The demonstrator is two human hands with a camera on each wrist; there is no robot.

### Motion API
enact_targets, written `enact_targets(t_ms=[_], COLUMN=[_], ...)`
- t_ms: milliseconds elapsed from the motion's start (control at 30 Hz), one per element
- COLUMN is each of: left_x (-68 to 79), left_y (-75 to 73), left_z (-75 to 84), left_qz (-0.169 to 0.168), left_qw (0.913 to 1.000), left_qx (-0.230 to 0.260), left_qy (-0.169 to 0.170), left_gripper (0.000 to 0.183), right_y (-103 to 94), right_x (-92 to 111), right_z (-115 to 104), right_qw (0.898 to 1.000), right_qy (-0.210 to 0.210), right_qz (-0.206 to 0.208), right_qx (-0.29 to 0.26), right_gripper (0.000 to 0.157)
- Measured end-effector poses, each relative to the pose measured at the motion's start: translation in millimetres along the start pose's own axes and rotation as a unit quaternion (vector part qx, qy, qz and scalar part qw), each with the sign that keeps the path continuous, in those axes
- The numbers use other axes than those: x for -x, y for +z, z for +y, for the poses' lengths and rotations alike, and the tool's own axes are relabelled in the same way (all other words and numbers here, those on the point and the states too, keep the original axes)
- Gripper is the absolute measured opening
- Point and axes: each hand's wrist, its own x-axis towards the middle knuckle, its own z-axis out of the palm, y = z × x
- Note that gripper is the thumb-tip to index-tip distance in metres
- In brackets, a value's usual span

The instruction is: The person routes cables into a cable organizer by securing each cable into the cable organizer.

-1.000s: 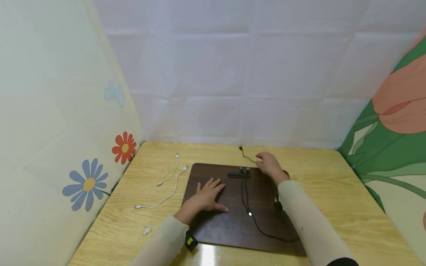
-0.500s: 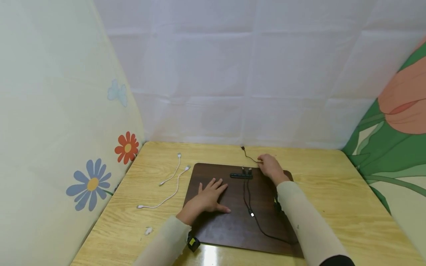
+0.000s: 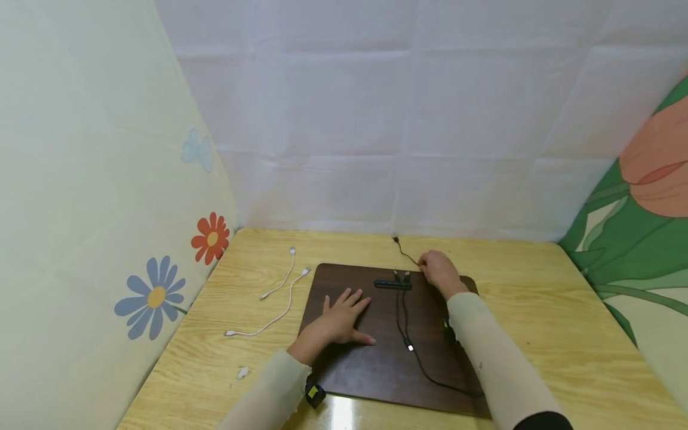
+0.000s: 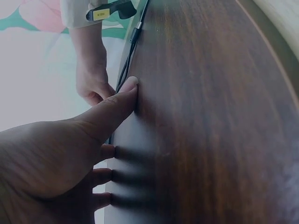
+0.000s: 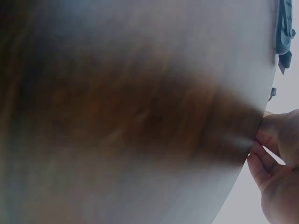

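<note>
My left hand [image 3: 338, 322] lies spread on the dark brown board [image 3: 365, 370], fingers straight and thumb out to the side. At the board's far edge, my right hand [image 3: 441, 272] has curled fingers and pinches the near end of a short black cable [image 3: 407, 255]. That cable's plug [image 3: 396, 239] points away on the table behind the board. In the right wrist view, the right hand [image 5: 275, 158] has its fingertips right at the board's edge. Between the hands lies a slim black bar [image 3: 393, 285] with two plugs at it, from a forked black cable [image 3: 424, 371].
Two white cables [image 3: 279, 313] lie on the wooden table [image 3: 258, 239] left of the board. A small white scrap [image 3: 243, 372] is nearer the front. A white cloth wall [image 3: 322, 119] stands behind, with flowered cloths at both sides.
The right hand's fingers have lowered and closed on the near end of the short black cable. The left hand keeps its place on the board. The head view has shifted slightly.
</note>
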Motion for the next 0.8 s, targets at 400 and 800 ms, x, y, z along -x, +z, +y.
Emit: enact_targets(t_ms=[400,800], left_x=[-0.7,-3.1], left_y=[1.7,4.6], left_z=[-0.2,-4.5], left_qz=[0.001,0.008], left_qw=[0.9999,0.9998], left_qx=[-0.010,-0.016], left_qy=[0.001,0.003], left_gripper=[0.098,0.098], right_y=[-0.9,-2.4], right_x=[-3.5,-5.3], right_z=[-0.4,-2.5], right_qw=[0.999,0.998], right_qy=[0.028,0.047], right_qz=[-0.023,-0.032], right_qx=[-0.001,-0.006], right_gripper=[0.018,0.025])
